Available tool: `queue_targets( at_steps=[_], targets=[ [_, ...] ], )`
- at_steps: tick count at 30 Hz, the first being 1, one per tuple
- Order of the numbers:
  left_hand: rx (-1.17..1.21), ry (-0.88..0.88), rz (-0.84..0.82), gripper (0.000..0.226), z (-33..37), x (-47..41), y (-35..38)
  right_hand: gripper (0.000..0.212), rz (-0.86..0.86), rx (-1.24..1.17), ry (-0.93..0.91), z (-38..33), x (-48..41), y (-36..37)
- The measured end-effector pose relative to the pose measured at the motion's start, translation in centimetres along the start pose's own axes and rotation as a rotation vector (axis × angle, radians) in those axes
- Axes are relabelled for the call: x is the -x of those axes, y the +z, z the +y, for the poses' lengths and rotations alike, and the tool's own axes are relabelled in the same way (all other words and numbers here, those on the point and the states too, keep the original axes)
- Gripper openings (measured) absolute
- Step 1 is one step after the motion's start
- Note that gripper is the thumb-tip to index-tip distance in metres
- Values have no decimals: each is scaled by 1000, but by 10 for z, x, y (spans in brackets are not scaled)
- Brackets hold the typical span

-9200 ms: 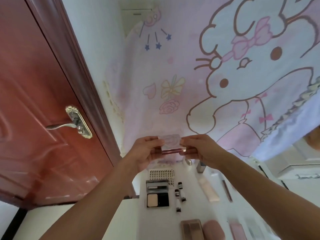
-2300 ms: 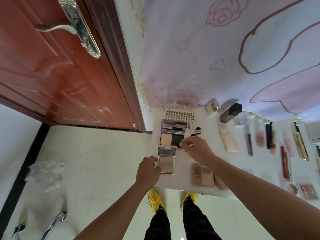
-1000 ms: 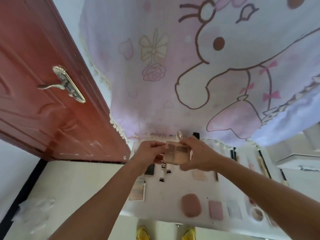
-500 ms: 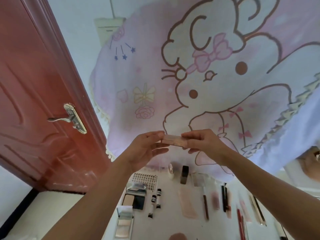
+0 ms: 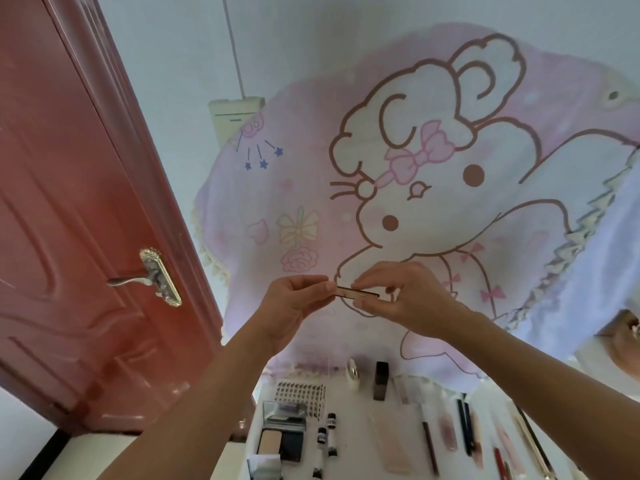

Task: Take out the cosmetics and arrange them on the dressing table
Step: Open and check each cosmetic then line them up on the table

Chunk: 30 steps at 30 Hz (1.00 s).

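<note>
Thin palette (image 5: 356,292), seemingly closed, pinched between left hand (image 5: 294,299), right hand (image 5: 398,296).

The left hand (image 5: 291,303) and right hand (image 5: 405,299) are bare, as are both slim forearms (image 5: 194,403), uncovered as far as shows.

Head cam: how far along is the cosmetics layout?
Done: open compact, dark bottle and more lie in rows on the dressing table. In hand: left hand and right hand pinch a thin palette edge-on, above the table. Left: placing it; further items not visible.
</note>
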State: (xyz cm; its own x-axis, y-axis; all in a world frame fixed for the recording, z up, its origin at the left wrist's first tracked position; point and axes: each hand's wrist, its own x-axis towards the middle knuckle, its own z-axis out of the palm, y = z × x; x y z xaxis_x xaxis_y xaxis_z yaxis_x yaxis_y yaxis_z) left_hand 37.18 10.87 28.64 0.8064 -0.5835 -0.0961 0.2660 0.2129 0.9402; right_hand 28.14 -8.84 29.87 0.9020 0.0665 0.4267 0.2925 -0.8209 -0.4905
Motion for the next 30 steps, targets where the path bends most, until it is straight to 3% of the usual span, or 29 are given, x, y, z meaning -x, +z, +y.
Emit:
queue_targets(
  at_steps=[11,19,24,30],
  targets=[
    [-62,-13,-12,48,-1,9,-26,39,21,67,-39,-24,-8,19],
    [-83,-31,-27,47,-7,11,-40,48,-110,290,-162,-32,-5,28],
    [-56,-27,-34,48,-10,8,-43,39,2,395,-255,-28,3,39],
    [-37,-10,-116,47,-15,8,-44,38,68,324,-192,-25,-2,34]
  ],
)
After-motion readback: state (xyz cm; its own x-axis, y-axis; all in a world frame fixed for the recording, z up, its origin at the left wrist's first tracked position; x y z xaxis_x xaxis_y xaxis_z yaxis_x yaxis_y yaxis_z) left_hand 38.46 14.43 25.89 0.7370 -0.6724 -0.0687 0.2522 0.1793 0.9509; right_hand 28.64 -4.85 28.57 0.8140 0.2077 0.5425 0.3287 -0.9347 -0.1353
